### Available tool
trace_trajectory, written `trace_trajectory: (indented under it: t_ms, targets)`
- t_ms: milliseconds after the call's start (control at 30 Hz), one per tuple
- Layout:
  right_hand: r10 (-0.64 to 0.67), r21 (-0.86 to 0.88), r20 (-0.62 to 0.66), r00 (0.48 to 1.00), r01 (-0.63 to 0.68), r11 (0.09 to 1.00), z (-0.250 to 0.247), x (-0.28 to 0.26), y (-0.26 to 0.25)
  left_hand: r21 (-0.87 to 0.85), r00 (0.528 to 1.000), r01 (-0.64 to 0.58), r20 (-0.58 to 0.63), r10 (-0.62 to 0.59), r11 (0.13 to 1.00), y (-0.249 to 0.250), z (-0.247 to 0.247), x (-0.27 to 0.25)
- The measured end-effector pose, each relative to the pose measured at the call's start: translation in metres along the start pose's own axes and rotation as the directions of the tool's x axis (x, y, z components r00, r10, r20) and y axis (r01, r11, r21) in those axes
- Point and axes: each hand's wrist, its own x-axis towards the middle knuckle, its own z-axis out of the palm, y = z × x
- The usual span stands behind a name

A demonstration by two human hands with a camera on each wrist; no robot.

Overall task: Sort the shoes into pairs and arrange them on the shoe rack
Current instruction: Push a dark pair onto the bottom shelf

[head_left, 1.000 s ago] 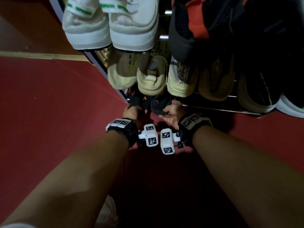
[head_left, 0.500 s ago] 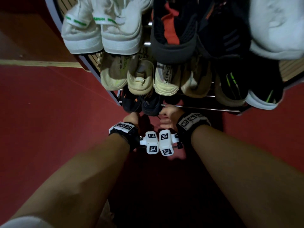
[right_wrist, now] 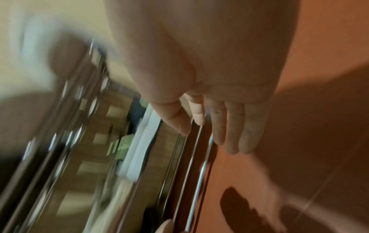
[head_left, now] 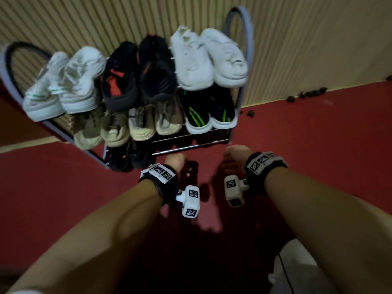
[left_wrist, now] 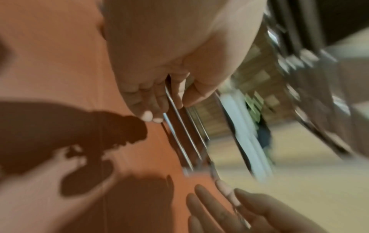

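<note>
We see a three-tier shoe rack (head_left: 237,49) standing on a red floor (head_left: 318,134) against a ribbed beige wall (head_left: 106,15). Its top tier carries, from our left, a pale pair with green trim (head_left: 63,83), a black pair with orange patches (head_left: 137,71) and a white pair (head_left: 209,58). On the middle tier sit two beige pairs (head_left: 125,126) and a black pair with green stripes (head_left: 210,111). On the bottom tier, at the left end, lies a dark pair with orange marks (head_left: 127,155). Our left hand (head_left: 175,162) and right hand (head_left: 234,158) hang just in front of the bottom rails, apart from each other and holding nothing. In the wrist views the fingers (left_wrist: 151,102) of the left are loosely bent and empty, and the fingers (right_wrist: 229,126) of the right are straight and released.
</note>
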Motion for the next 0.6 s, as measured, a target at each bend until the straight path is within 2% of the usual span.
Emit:
trace_trajectory:
  t_ms: [67, 233, 367, 467, 600]
  targets:
    - [0.037, 0.079, -0.055, 0.998, -0.033, 0.996, -0.034, -0.009, 0.019, 0.085, 0.998, -0.009, 0.069, 0.003, 0.996, 0.005, 0.036, -0.022]
    - [0.037, 0.181, -0.206, 0.978, 0.001, 0.984, -0.107, -0.036, 0.059, 0.268, 0.978, -0.096, 0.203, 0.041, 0.959, 0.01, 0.126, -0.061]
    - [0.074, 0.231, -0.264, 0.962, -0.011, 0.973, -0.162, -0.045, 0.095, 0.359, 0.951, -0.143, 0.306, 0.029, 0.922, -0.003, 0.193, -0.076]
    - [0.139, 0.268, -0.294, 0.946, -0.058, 0.962, -0.206, -0.042, 0.131, 0.433, 0.898, -0.201, 0.44, -0.012, 0.879, -0.026, 0.238, -0.071]
    - [0.206, 0.323, -0.31, 0.928, -0.101, 0.941, -0.26, -0.047, 0.178, 0.515, 0.882, -0.198, 0.465, -0.077, 0.834, -0.049, 0.288, -0.087]
